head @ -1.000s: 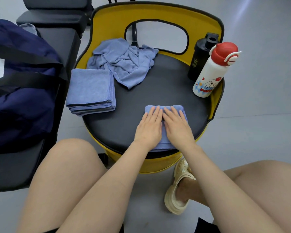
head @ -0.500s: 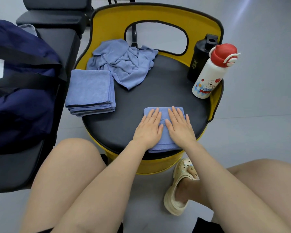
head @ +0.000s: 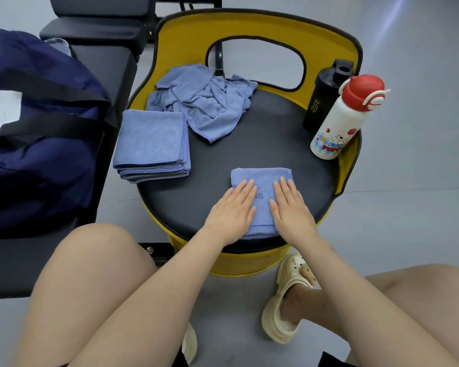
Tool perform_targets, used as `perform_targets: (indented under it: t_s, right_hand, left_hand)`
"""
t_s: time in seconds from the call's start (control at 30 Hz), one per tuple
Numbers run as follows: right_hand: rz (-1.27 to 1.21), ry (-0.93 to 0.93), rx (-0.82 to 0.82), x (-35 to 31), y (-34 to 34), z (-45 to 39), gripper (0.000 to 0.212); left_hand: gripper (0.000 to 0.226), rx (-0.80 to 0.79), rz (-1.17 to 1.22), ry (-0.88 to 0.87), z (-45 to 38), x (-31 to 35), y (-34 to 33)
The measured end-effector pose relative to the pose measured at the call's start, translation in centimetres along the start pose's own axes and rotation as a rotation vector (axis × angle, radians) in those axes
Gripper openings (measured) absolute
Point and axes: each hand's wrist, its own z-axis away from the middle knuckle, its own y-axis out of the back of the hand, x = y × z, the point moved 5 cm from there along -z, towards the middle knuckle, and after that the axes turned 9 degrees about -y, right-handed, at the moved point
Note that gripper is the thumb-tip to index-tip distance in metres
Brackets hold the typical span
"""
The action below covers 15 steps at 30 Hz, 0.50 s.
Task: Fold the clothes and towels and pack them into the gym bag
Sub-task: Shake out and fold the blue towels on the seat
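A small folded blue towel [head: 263,178] lies on the black seat [head: 276,144] of a yellow chair, near its front edge. My left hand [head: 232,211] and my right hand [head: 290,210] lie flat on the towel's left and right sides, fingers straight, a gap between them. A neat stack of folded blue towels [head: 153,145] sits at the seat's left edge. Behind it lies a crumpled blue cloth [head: 204,104]. The navy gym bag [head: 32,133] with black straps rests on a black bench at the left.
A black bottle [head: 325,96] and a white bottle with a red cap [head: 342,120] stand at the seat's right edge. The yellow chair back [head: 249,25] rises behind. Another black bench [head: 96,27] stands further back. My knees and cream clogs [head: 286,300] are below.
My two hands have slid apart across the folded towel, from touching at its middle to resting on its left and right sides. Nothing else has moved.
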Motion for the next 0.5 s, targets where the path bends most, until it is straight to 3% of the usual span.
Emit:
perform_targets:
  t_s: [0.3, 0.43, 0.5]
  right_hand:
    - [0.032, 0.031, -0.036, -3.4, -0.6, -3.0, 0.055]
    - [0.026, 0.042, -0.062, -4.9, -0.6, -4.3, 0.069]
    - [0.031, 0.042, -0.085, -5.6, -0.7, -5.4, 0.059]
  left_hand:
    - [0.053, -0.084, -0.056, 0.044, -0.5, -4.0, 1.0]
    - [0.053, -0.132, -0.131, 0.058, -1.3, -5.6, 1.4]
    - [0.054, -0.158, -0.178, 0.08, -1.7, -6.6, 1.7]
